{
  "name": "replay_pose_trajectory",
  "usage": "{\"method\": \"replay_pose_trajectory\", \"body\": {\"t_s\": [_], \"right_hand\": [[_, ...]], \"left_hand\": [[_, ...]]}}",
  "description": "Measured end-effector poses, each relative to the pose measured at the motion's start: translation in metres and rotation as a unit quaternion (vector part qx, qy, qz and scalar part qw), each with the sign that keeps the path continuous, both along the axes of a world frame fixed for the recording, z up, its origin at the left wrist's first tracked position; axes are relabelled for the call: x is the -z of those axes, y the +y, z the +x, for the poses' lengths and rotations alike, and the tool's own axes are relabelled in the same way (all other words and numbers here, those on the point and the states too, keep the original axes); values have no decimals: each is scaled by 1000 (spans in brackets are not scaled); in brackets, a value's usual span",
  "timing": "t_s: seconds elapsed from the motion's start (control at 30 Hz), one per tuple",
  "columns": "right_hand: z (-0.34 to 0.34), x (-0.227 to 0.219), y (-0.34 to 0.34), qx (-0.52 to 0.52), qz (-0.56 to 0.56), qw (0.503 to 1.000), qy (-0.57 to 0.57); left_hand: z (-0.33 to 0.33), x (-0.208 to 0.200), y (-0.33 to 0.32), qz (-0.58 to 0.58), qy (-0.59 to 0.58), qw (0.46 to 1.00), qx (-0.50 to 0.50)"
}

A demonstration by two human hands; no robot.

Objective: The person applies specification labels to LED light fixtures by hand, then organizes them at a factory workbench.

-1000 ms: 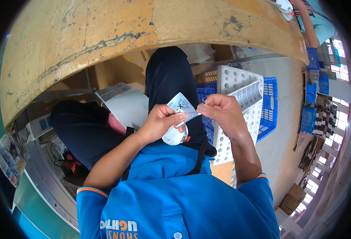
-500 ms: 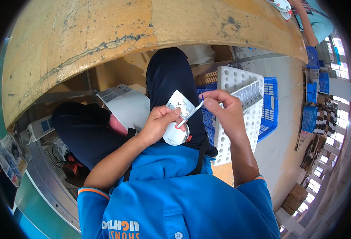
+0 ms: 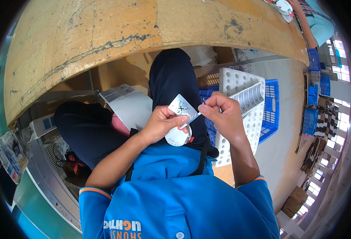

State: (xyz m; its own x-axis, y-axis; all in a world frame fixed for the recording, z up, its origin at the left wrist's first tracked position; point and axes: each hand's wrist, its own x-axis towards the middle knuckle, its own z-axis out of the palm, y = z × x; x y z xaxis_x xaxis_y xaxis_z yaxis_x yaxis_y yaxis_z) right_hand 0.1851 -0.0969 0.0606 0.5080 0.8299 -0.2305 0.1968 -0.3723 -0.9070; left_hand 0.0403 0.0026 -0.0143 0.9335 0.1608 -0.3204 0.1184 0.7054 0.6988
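Note:
Above my lap, my left hand [image 3: 165,124] is closed, thumb on top, on a silver printed label [image 3: 181,108] with a black cross mark. Just below its fingers lies a white round disc [image 3: 177,137] with red parts at its edge; whether those fingers also grip it I cannot tell. At the label's right corner my right hand [image 3: 222,113] is closed in a pinch. A narrow pale strip runs from the label to its fingertips, and a small blue tip [image 3: 203,101] sticks up there. The pinched end itself is mostly hidden.
A worn yellow table [image 3: 115,28] curves ahead. On my right a white foam tray [image 3: 226,149] holding a sheet of silver labels [image 3: 248,98] leans in a blue crate [image 3: 271,104]. A label sheet [image 3: 133,110] rests on my left thigh. Across the table, another person's arm [image 3: 306,28] shows.
My right fingertips have come closer to the label, and less of the pale strip shows between the hands. The left hand keeps its hold, the label slightly turned.

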Motion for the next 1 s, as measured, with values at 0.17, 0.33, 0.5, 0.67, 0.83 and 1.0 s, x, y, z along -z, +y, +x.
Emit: {"method": "replay_pose_trajectory", "body": {"t_s": [0.17,0.33,0.5,0.67,0.83,1.0], "right_hand": [[-6,-4,-4,4,0,1000,18],[-5,-11,-6,-40,-10,999,16],[0,-9,2,-3,-8,994,113],[0,-12,3,1,-6,990,144],[0,-13,3,-22,-14,994,110],[-2,-13,-1,-29,-15,995,92]], "left_hand": [[-1,9,-3,26,-18,999,-21],[-6,18,0,76,-35,996,-41],[0,14,7,-153,-8,985,-77],[0,-1,8,-169,-46,984,-32],[9,-14,5,-71,65,995,24],[4,-12,-1,-54,34,998,-7]]}}
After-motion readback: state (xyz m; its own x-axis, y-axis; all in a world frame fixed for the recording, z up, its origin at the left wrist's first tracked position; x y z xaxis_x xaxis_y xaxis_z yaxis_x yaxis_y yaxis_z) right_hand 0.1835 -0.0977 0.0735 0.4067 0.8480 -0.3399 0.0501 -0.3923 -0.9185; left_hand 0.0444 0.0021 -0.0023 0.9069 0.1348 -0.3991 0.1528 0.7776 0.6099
